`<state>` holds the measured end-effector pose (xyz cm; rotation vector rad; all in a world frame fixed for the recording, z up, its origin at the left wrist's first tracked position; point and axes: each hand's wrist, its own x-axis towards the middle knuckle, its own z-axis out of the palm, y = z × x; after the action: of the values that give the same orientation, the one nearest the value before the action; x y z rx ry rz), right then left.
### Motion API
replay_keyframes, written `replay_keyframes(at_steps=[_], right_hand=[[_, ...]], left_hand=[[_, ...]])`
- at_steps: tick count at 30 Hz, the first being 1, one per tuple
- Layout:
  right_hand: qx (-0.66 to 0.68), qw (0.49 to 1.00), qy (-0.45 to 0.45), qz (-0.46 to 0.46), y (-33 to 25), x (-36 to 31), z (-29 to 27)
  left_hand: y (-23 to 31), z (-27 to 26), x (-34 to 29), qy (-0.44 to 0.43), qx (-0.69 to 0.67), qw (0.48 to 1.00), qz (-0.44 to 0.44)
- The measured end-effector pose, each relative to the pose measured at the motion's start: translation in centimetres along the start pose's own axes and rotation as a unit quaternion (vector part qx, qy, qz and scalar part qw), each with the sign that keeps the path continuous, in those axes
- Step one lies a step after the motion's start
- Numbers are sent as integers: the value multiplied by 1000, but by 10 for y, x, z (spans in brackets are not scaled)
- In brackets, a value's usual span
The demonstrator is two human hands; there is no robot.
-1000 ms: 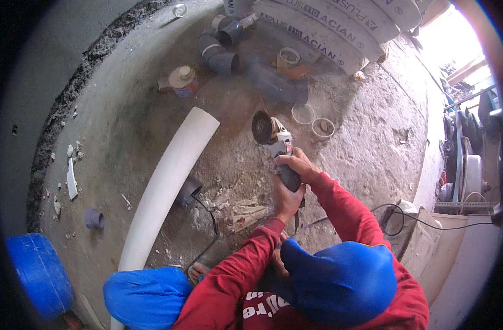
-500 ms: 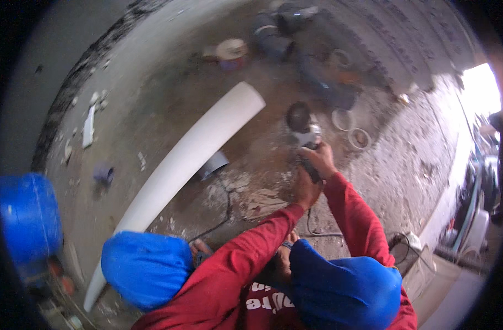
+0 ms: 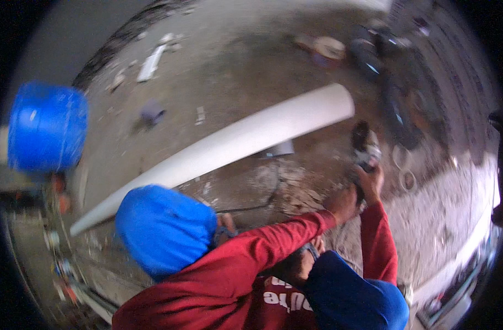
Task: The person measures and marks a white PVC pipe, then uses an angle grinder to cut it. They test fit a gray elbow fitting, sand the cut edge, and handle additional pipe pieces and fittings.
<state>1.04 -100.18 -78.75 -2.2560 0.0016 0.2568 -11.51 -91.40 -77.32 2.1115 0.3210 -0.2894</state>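
Both my hands grip an angle grinder (image 3: 364,144), its dark round disc facing away from me. My left hand (image 3: 341,204) is wrapped round the rear of its body. My right hand (image 3: 371,179) holds it farther forward, near the head. Just left of the disc lies the wide end of a long white pipe (image 3: 251,131), which runs across the floor to my left knee. The disc and the pipe look apart. Under the pipe's near side sits a short grey pipe piece (image 3: 283,147).
A blue drum (image 3: 49,127) stands at the left. Several cut pipe rings (image 3: 407,179) lie right of the grinder. A small bucket (image 3: 328,48) and dark pipes (image 3: 397,113) are at the far right. White scraps (image 3: 151,63) and a grey pipe offcut (image 3: 152,113) lie far left. A cord (image 3: 246,208) crosses the floor.
The whole view has swung to the left, so the pipe, drum and grinder appear turned and farther right. Both hands still grip the grinder.
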Motion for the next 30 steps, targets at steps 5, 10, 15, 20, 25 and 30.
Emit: replay_keyframes(at_steps=[5, 10, 15, 20, 25, 30], right_hand=[[50, 999, -4, -6, 15, 8, 6], [-6, 998, -11, -67, 27, 4, 6], [-39, 997, 16, -71, 27, -4, 4], [-80, 991, 62, -82, 32, -7, -9], [202, 966, 117, -108, 19, -18, -53], [59, 994, 88, -39, -37, -45, -80]], left_hand=[[-8, -28, 1, -27, 74, 984, 158], [20, -113, -10, -68, 132, 940, 306], [40, -221, -21, -85, 233, 888, 386], [-31, -399, -21, -15, 284, 896, 341], [-186, -610, -87, 255, 471, 838, 103], [-350, -660, -149, 297, 221, 905, -209]])
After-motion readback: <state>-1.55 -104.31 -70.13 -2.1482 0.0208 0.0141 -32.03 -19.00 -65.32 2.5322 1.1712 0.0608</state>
